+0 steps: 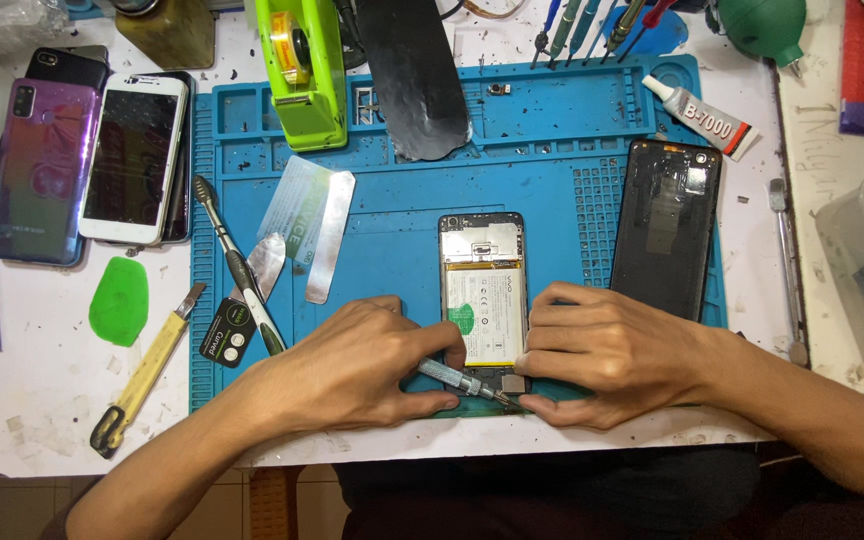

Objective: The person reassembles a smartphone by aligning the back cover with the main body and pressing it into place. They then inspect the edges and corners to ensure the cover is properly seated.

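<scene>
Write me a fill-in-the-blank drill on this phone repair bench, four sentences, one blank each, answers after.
1. The left hand holds a small ____ with its tip at the lower end of the opened phone.
2. The right hand steadies the phone on a ____ work mat.
3. The removed black back cover lies to the ____ of the opened phone in the picture.
4. The tape dispenser at the top of the mat is bright ____.

Answers: screwdriver; blue; right; green
</scene>
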